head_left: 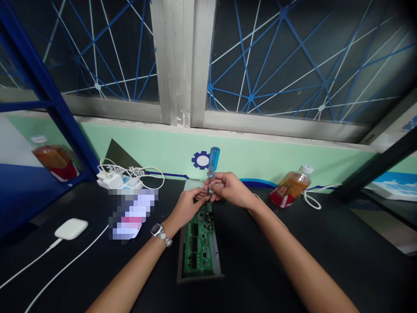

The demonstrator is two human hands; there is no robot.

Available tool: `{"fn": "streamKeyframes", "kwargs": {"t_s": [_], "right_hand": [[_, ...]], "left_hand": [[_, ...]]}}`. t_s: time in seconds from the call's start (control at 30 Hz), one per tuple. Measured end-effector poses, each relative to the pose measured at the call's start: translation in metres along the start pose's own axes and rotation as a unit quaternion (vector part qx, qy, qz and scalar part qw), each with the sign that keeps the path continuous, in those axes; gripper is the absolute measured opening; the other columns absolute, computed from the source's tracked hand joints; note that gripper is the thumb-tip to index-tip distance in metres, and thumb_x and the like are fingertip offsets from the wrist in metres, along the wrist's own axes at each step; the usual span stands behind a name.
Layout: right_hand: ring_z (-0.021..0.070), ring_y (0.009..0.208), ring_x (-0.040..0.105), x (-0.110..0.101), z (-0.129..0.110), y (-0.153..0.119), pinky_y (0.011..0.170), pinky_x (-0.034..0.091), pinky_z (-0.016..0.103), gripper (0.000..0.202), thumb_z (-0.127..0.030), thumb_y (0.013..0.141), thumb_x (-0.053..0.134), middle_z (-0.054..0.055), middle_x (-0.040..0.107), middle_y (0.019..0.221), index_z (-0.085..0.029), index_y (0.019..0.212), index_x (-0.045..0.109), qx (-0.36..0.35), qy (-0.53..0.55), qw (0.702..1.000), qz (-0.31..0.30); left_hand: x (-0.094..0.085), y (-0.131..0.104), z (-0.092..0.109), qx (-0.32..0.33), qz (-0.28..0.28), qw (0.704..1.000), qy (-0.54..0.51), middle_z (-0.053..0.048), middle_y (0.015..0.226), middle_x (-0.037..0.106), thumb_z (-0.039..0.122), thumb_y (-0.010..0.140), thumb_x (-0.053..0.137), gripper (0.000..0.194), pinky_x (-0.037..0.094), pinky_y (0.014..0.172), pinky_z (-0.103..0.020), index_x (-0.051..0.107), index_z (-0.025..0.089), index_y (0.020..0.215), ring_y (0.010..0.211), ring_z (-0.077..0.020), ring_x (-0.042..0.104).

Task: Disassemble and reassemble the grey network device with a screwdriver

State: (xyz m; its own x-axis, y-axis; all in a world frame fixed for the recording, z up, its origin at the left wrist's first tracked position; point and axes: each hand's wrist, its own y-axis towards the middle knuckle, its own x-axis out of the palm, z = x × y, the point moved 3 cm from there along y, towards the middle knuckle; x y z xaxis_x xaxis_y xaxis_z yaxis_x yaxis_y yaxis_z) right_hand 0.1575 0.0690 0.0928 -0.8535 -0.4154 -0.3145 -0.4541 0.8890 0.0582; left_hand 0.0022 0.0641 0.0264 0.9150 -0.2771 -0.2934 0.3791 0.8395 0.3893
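A screwdriver (213, 160) with a clear blue handle stands nearly upright over the far part of a green circuit board (200, 248), which lies in a long grey metal tray (216, 256). My right hand (230, 189) pinches the screwdriver's shaft just below the handle. Beside the lower shaft is my left hand (192, 202), its fingers closed near the tip at the board's far end. What its fingertips hold is too small to make out. The screwdriver's tip is hidden among the fingers.
On the black table lie a phone (133, 217), a white case (71, 229) with a cable, and a power strip with white plugs (110, 179) at the back left. A drink bottle (291, 187) stands at the back right, before the green wall (163, 152).
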Motion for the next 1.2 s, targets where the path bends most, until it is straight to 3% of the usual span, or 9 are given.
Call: {"fn": "streamKeyframes", "kwargs": {"t_s": [0.2,0.43,0.67,0.9,1.1,1.2], "right_hand": [[0.0128,0.058,0.066,0.009,-0.001,0.001,0.05,0.049,0.02,0.023,-0.036,0.082,0.069,0.001,0.068,0.069,-0.016,0.092,0.064,-0.001,-0.007,1.0,-0.003],[0.0174,0.057,0.067,0.0,0.001,0.003,0.047,0.049,0.023,0.026,-0.04,0.075,0.075,0.002,0.068,0.061,-0.017,0.077,0.062,-0.004,-0.064,0.995,0.081],[0.0148,0.06,0.068,-0.003,-0.002,0.001,0.051,0.05,0.021,0.02,-0.035,0.081,0.068,0.001,0.067,0.064,-0.015,0.087,0.065,0.001,-0.035,0.999,0.032],[0.0132,0.06,0.066,0.008,-0.001,-0.002,0.054,0.05,0.022,0.026,-0.036,0.085,0.065,0.002,0.069,0.071,-0.015,0.099,0.065,0.005,-0.02,0.999,-0.036],[0.015,0.056,0.065,0.003,-0.001,0.0,0.053,0.05,0.024,0.017,-0.032,0.079,0.07,0.002,0.07,0.068,-0.017,0.085,0.066,-0.033,-0.116,0.99,0.069],[0.0163,0.058,0.067,0.0,0.001,0.001,0.054,0.05,0.024,0.014,-0.031,0.081,0.067,0.002,0.069,0.066,-0.018,0.077,0.065,-0.042,-0.14,0.987,0.062]], "left_hand": [[0.006,0.002,-0.005,-0.008,0.003,1.0,0.021,-0.007,0.088,0.076,0.031,0.093,0.057,0.022,0.053,0.078,-0.028,0.07,0.014,0.09,0.082,-0.0195,0.07],[0.004,0.001,0.001,-0.016,-0.013,1.0,-0.001,-0.007,0.094,0.076,0.033,0.092,0.059,0.023,0.054,0.082,-0.03,0.073,0.015,0.096,0.088,-0.0207,0.071],[-0.008,-0.002,-0.002,-0.018,-0.002,1.0,0.006,-0.006,0.096,0.076,0.026,0.09,0.06,0.018,0.054,0.084,-0.03,0.072,0.016,0.1,0.087,-0.0186,0.071],[0.0,0.0,-0.004,-0.007,-0.01,1.0,0.011,-0.005,0.089,0.075,0.024,0.092,0.057,0.016,0.053,0.081,-0.029,0.07,0.015,0.095,0.083,-0.0182,0.071],[0.005,0.001,-0.003,-0.024,-0.013,1.0,0.009,-0.006,0.09,0.076,0.029,0.09,0.06,0.018,0.054,0.081,-0.03,0.072,0.015,0.093,0.086,-0.0205,0.071],[0.0,-0.001,0.001,-0.023,-0.019,1.0,-0.005,-0.007,0.096,0.076,0.029,0.091,0.06,0.02,0.054,0.085,-0.031,0.072,0.016,0.099,0.09,-0.02,0.071]]}}
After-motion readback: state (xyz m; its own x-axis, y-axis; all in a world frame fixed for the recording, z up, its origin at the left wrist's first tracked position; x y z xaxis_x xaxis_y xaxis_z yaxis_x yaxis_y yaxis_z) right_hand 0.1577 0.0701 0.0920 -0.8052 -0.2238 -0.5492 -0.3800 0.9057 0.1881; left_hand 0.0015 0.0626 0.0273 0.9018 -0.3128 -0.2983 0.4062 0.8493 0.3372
